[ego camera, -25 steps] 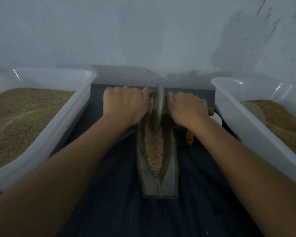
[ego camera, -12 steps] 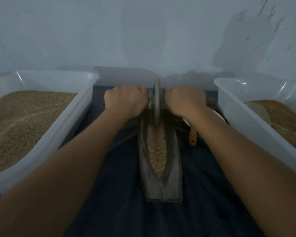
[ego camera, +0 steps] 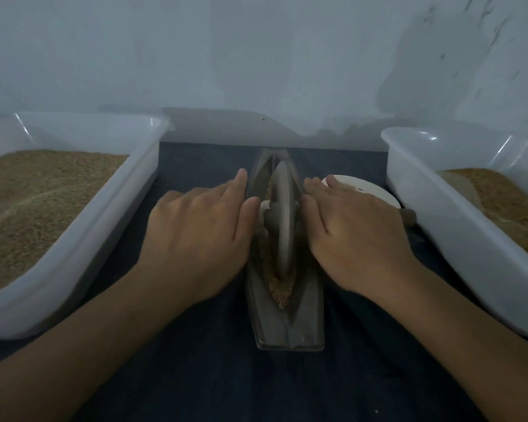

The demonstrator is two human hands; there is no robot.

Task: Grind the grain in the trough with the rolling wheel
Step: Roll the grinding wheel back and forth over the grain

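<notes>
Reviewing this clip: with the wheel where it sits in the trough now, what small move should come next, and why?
Probably roll the wheel away, toward the trough's far end. It stands upright near mid-trough with grain showing at its near side, and both hands, left hand and right hand, lie flat on the axle, placed to push.

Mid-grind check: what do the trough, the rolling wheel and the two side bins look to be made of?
Trough: dark grey with a dull sheen, probably cast metal, though stone is possible. Rolling wheel: paler matt grey disc, likely metal or stone; motion blur leaves it open. Left bin and right bin: translucent white glossy plastic, with bright highlights on the rims.
</notes>
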